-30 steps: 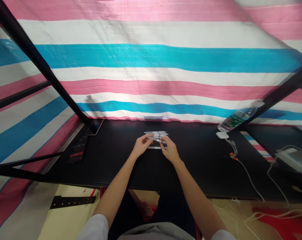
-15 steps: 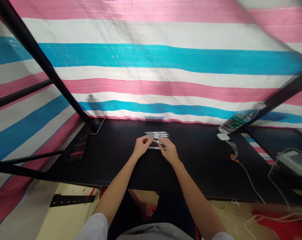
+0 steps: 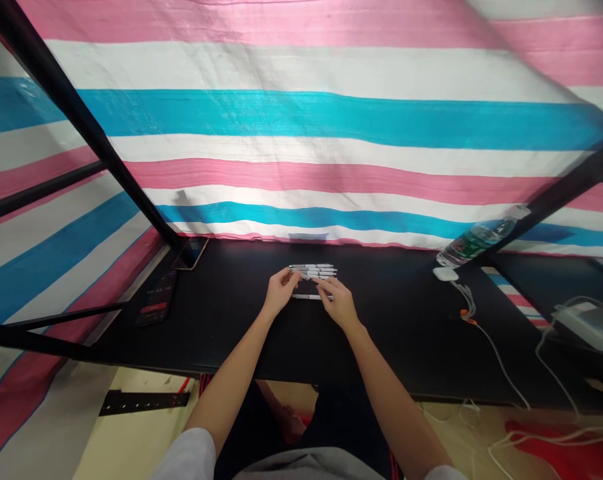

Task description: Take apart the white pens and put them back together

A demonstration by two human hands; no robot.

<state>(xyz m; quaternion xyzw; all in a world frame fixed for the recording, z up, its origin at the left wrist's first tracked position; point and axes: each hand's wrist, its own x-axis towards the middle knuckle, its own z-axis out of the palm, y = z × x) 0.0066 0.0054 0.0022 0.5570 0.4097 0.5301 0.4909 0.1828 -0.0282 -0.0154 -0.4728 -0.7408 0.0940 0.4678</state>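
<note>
Several white pens [image 3: 317,269] lie side by side in a row on the black table [image 3: 221,293]. My left hand [image 3: 280,292] is closed at the left end of the row, thumb and fingers on the near pen there. My right hand [image 3: 337,301] is just right of it, its forefinger stretched towards the near side of the row and the thumb a little apart. I see no pen plainly gripped in it. One single pen [image 3: 307,297] lies nearer to me, parallel to the row, its right end by my right hand.
Two phones lie at the left, one dark with a timer [image 3: 156,300] and one by the frame post [image 3: 191,253]. On the right are a water bottle [image 3: 474,241], a white charger [image 3: 446,273] with cables, and a pale box [image 3: 591,327]. Striped sheeting hangs behind the table.
The pen that was between both hands is now down by the row. My right fingers have loosened from it, and the gap to the single pen shows more clearly.
</note>
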